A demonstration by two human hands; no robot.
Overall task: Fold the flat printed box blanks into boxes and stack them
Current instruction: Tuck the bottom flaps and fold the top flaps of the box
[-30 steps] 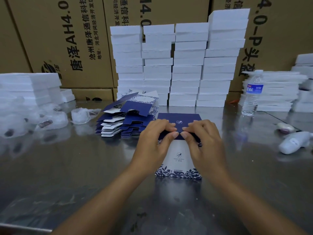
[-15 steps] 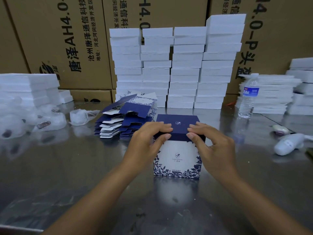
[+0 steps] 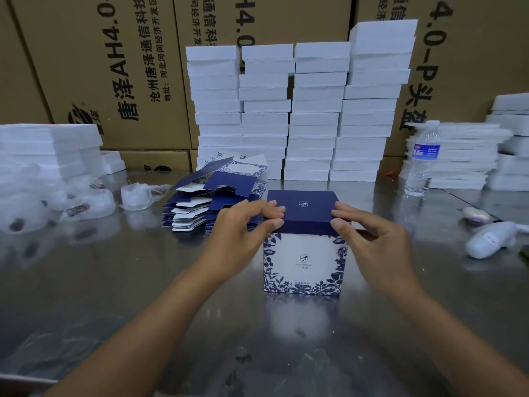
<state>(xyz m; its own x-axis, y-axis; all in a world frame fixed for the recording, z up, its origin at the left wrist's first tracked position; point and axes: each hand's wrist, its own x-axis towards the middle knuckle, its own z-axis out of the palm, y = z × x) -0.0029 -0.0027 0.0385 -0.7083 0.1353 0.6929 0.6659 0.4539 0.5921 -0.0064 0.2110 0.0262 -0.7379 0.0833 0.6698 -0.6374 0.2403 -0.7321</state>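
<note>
Stacked white foam slabs (image 3: pixel 289 110) and brown shipping cartons (image 3: pixel 120 67) back a steel worktable (image 3: pixel 114 296), where a folded blue-and-white box (image 3: pixel 305 253) stands upright just right of a heap of flat box blanks (image 3: pixel 211 196). Left hand (image 3: pixel 243 239) and right hand (image 3: pixel 375 247) pinch the dark lid's front corners between thumbs and fingertips. Thin printed card like this likely weighs little and dents easily, so holding it by the stiffer folded edges and corners looks safest.
</note>
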